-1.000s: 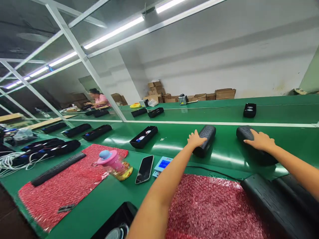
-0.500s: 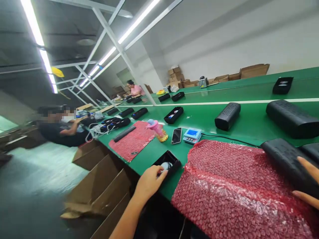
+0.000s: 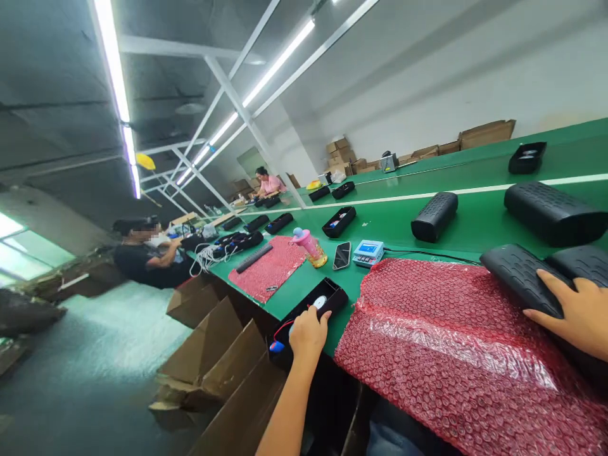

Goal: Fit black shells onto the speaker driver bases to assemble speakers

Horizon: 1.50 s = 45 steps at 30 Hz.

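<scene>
My left hand (image 3: 308, 332) is closed over the middle of an open black casing (image 3: 335, 292) at the table's near edge. Inside that casing lies a round white disc (image 3: 320, 302), just beyond my fingers. A red wire and a blue plug (image 3: 276, 346) show at its near end, left of my hand; my palm hides the middle. On the right, my right hand (image 3: 572, 310) grips a closed black casing (image 3: 515, 269) with textured top, thumb on the near side and fingers over the top. Another black casing (image 3: 582, 261) sits right behind it.
Red bubble wrap (image 3: 427, 329) covers the near table. Beyond lie a blue device (image 3: 368, 252) with a cable, a phone (image 3: 342, 255), a pink cup (image 3: 310, 247) and more black casings (image 3: 434, 216). Cardboard boxes (image 3: 209, 354) stand below left; a co-worker (image 3: 147, 253) sits further along.
My right hand has come further into view and closed on the black casing. My left hand stays at the open casing, whose near end with red wire and blue plug now shows.
</scene>
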Each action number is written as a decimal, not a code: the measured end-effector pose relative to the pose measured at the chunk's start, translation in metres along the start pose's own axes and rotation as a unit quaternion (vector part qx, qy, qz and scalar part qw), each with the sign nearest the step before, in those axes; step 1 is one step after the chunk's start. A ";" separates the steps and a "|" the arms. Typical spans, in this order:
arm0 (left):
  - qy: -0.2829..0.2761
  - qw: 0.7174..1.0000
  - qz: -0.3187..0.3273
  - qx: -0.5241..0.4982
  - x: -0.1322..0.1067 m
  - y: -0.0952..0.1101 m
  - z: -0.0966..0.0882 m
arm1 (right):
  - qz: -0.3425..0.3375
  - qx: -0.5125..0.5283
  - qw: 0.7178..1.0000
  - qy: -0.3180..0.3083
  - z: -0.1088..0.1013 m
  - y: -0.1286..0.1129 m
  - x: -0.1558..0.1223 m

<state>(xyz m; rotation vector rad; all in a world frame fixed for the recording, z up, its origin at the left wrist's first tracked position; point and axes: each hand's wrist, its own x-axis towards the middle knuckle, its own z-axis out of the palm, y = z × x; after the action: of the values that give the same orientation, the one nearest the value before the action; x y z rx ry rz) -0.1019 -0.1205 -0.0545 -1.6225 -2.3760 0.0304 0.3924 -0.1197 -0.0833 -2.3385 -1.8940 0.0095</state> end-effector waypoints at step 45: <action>0.295 0.820 0.407 -0.275 -0.095 0.123 -0.008 | 0.063 0.628 0.740 -0.232 -0.093 -0.006 -0.021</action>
<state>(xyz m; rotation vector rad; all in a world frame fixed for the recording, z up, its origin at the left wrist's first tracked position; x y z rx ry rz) 0.0444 -0.1623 -0.0867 -2.3330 -1.1449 -0.9205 0.3903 -0.1481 0.0077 -1.4522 -1.0917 1.4752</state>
